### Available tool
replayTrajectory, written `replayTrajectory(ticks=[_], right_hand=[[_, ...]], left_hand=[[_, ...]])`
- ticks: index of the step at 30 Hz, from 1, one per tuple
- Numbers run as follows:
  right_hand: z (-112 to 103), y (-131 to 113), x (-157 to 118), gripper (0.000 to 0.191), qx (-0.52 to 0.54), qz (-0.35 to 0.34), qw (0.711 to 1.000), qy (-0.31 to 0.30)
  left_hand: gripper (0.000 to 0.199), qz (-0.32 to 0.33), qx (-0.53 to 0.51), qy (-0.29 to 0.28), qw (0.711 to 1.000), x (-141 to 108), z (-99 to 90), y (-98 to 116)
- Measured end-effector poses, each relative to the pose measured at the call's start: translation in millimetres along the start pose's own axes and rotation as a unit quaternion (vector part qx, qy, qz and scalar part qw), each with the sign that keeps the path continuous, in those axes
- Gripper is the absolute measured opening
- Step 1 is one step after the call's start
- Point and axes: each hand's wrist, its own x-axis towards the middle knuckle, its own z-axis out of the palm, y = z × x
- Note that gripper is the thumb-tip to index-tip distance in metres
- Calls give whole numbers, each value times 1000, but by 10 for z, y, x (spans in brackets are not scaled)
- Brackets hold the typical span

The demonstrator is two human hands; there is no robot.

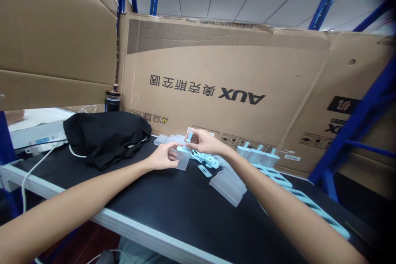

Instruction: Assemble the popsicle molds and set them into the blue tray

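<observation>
Near the middle of the black table, my left hand (163,156) is closed round a translucent popsicle mold (183,160), which stands upright. My right hand (202,141) pinches a light blue stick (189,135) at the top of that mold. Just right of the mold lies a pile of light blue pieces (208,160), with one flat slotted piece (204,170) nearer the front. More translucent molds (229,185) lie beside my right forearm. Behind my hands are other clear molds (161,140), partly hidden.
Light blue frames (305,200) and several molds with sticks (258,156) are at the right. A black cloth (105,136) and a white power strip (46,144) lie left. Cardboard (198,74) stands behind, a dark jar (112,100) beside it. Part of another person's hand (15,116) shows far left.
</observation>
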Motion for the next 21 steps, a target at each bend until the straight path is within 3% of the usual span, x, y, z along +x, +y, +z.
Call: replayTrajectory(ticks=[2,5,10,13,15,17,21], right_hand=[[54,-27,-25,21,-36,-9,999,-5],[223,-79,-122,34,-80,7,995,54],[644,-94,-276,41,-67,126,983,118],[727,-90,-241,42,-28,165,978,127],[616,-70,-205,43,-44,176,973,146],[378,13,-225,46,-82,187,963,175],[-222,476,-563,57,-161,241,921,259]], left_hand=[[59,4,-5,-3,1000,-2,-1,-3],[58,4,-2,12,1000,-6,-7,4],[50,35,-10,53,998,-1,12,65],[45,48,-15,56,997,11,3,114],[48,56,19,54,997,25,-64,121],[44,51,121,80,988,43,-195,80],[39,-52,380,121,916,88,-522,-178]])
